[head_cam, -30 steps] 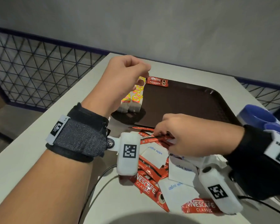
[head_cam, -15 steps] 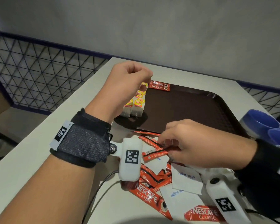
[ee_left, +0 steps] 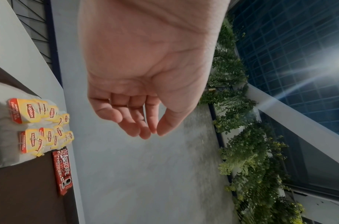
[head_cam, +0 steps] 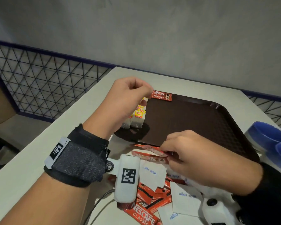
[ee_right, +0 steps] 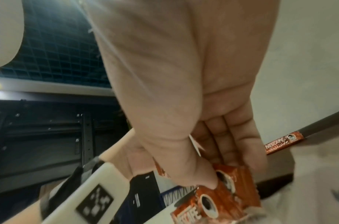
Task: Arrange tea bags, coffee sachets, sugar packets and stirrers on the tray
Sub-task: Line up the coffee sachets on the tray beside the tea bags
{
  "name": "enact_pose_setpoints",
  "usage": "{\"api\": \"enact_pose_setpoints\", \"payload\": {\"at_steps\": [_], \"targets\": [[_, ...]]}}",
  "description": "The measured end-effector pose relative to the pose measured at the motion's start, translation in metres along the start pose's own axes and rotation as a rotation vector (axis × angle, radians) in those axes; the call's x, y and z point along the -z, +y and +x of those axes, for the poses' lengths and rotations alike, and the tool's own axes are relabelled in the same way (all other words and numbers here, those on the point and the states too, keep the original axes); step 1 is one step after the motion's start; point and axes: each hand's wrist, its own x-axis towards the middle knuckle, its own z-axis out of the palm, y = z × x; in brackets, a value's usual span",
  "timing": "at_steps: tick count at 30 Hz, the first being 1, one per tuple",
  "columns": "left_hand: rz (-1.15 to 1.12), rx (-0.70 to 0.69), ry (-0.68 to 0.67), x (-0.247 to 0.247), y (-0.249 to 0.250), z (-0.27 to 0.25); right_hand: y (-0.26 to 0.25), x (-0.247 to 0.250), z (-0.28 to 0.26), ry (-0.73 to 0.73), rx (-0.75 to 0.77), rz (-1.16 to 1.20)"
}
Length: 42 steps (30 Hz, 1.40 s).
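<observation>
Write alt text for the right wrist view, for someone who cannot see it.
Seen from the wrist, the right hand pinches a bunch of red foil Nescafe coffee sachets between thumb and fingers, just above the pale table. Beyond the grip, one more red sachet lies at the far edge of the dark brown plastic tray.

Tea bags [head_cam: 139, 116] sit on the tray's [head_cam: 217, 108] left edge; loose sachets [head_cam: 146, 203] and sugar packets [head_cam: 151, 174] lie before it.
</observation>
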Motion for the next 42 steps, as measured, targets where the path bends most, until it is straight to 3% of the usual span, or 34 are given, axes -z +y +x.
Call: {"api": "enact_pose_setpoints", "payload": {"at_steps": [5, 8, 10, 14, 21, 29, 42], "targets": [[0.019, 0.028, -0.096, -0.002, 0.001, -0.002, 0.017, 0.025, -0.007, 0.13, -0.058, 0.492], [0.015, 0.069, -0.203, -0.006, 0.0, -0.003, 0.035, 0.038, -0.008, 0.3, -0.074, 0.841], [-0.03, 0.089, -0.26, -0.007, 0.002, -0.008, 0.047, 0.047, -0.004, 0.366, -0.067, 0.953], [-0.08, 0.059, -0.361, -0.011, 0.008, -0.016, 0.065, 0.063, 0.005, 0.419, -0.059, 0.927], [-0.217, 0.053, -0.271, -0.018, 0.001, -0.014, 0.075, 0.066, 0.005, 0.362, -0.041, 0.855], [-0.203, 0.028, -0.268, -0.023, -0.004, -0.016, 0.082, 0.07, -0.006, 0.32, -0.055, 0.958], [-0.193, 0.022, -0.269, -0.028, -0.004, -0.018, 0.08, 0.064, -0.004, 0.279, -0.039, 0.918]]}}
